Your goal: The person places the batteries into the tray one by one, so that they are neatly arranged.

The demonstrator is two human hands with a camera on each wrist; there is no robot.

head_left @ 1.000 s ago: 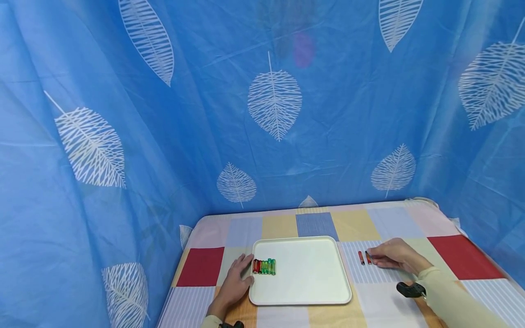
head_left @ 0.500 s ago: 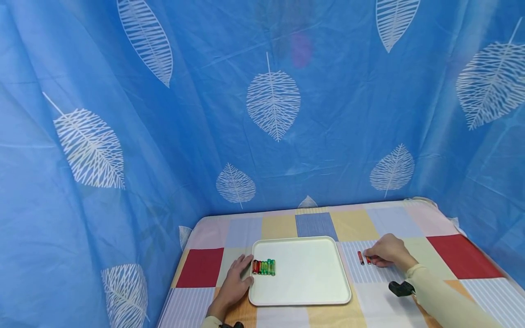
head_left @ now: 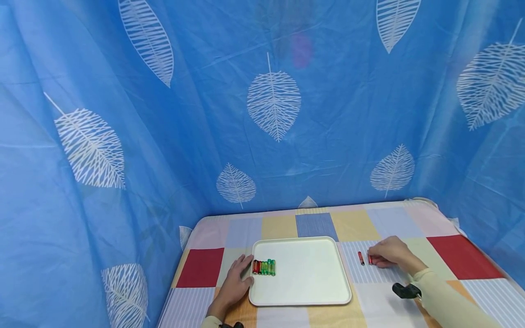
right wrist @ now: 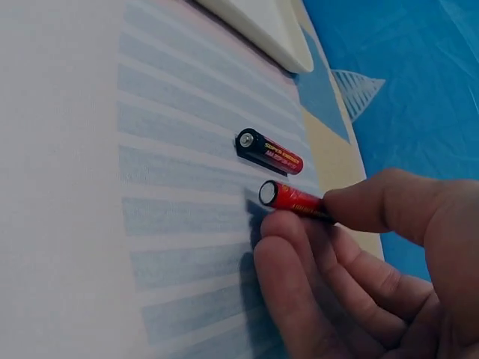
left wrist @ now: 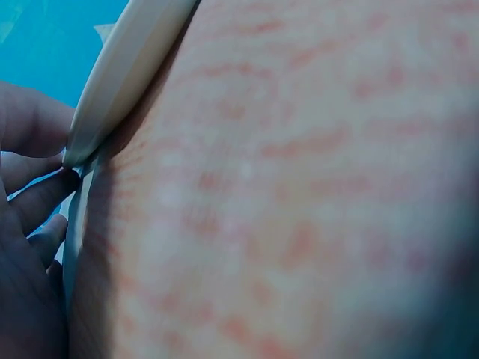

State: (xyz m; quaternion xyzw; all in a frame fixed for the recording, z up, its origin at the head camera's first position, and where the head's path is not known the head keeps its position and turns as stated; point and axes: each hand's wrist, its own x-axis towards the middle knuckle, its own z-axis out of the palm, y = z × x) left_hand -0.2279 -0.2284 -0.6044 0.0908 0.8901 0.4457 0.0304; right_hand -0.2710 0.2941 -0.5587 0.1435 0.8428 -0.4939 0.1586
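Observation:
My right hand (head_left: pixel 391 250) pinches a red AAA-size battery (right wrist: pixel 292 198) between thumb and fingers, over the striped patch right of the tray. Its flat end shows in the right wrist view. Beside it lies another red and black battery (right wrist: pixel 271 151), its nub end facing the camera. My left hand (head_left: pixel 235 282) rests along the left edge of the white tray (head_left: pixel 303 291), fingers extended and touching the rim. In the left wrist view, the fingers (left wrist: pixel 34 120) meet the tray's rim. A row of red and green batteries (head_left: pixel 264 267) lies side by side inside the tray's left end.
A patchwork tablecloth (head_left: pixel 279 316) covers the table. A blue curtain (head_left: pixel 197 114) with white leaf prints hangs behind it and along both sides. Black wrist-worn devices (head_left: pixel 406 290) sit at the sleeves.
My right hand has shifted slightly left, then back right, with the battery. The held battery now sits a little farther from the loose one. My left hand and the tray stay put.

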